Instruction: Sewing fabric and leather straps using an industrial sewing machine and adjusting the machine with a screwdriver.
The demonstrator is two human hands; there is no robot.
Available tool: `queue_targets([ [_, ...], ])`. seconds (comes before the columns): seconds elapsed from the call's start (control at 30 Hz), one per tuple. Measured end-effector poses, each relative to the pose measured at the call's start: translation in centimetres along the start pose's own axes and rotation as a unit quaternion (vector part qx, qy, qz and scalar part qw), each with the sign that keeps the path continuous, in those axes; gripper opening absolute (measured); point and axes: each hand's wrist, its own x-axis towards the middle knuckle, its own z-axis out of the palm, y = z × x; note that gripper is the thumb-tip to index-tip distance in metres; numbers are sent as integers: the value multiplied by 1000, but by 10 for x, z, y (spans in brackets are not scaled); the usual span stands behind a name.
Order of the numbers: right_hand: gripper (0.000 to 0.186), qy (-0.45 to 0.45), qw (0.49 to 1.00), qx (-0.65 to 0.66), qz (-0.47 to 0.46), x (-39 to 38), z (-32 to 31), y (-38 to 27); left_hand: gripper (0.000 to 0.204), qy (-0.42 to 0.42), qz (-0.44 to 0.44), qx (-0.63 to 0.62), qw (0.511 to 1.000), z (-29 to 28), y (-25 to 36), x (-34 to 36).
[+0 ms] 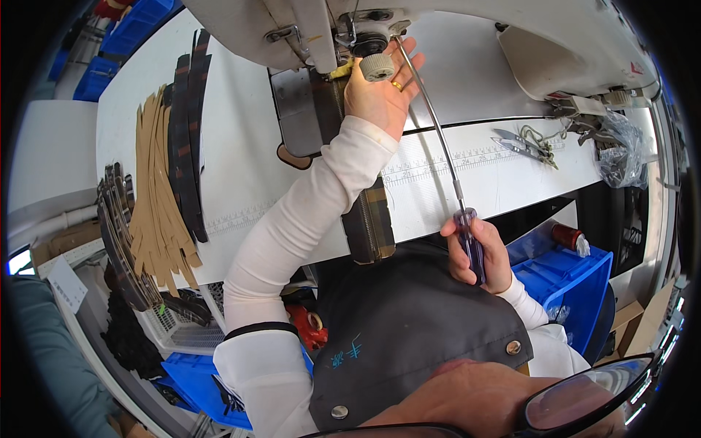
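My right hand (482, 252) is wrapped round the purple see-through handle of a screwdriver (441, 135). Its long metal shaft slants up to the underside of the sewing machine head (369, 33). Up there my left hand (380, 95) reaches in beside a ridged pale knob (377, 67), fingers stretched out and apart behind the shaft; the knob hides part of the hand. A brown checked strip with a zipper (369, 226) runs from beneath the machine, passes under my left forearm and ends at the table's near edge.
Tan strips (162, 197) and dark strips (191, 131) lie on the white table (241, 175) at left. Small snips (522, 144) with a cord rest at right, near a crumpled plastic bag (622, 150). A blue bin (577, 274) stands below the table's right side.
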Motion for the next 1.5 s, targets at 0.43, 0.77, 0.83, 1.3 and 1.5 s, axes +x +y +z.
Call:
queue_targets([
  [0.43,41,37,995,-89,-17,-2,8,-2,54,-14,4,-2,1000,-3,-1,2],
  [0.77,43,4,993,-119,-3,-9,11,-4,52,7,13,4,1000,3,-2,-1],
  [0.83,43,13,993,-121,-8,-7,13,-4,50,7,11,8,1000,2,-2,-1],
  [1.3,45,7,993,-119,-5,-7,12,-4,47,-19,14,24,999,2,-2,-2],
  [1.5,45,-14,991,-135,-11,-7,12,-3,42,-17,13,15,1000,4,-1,-3],
])
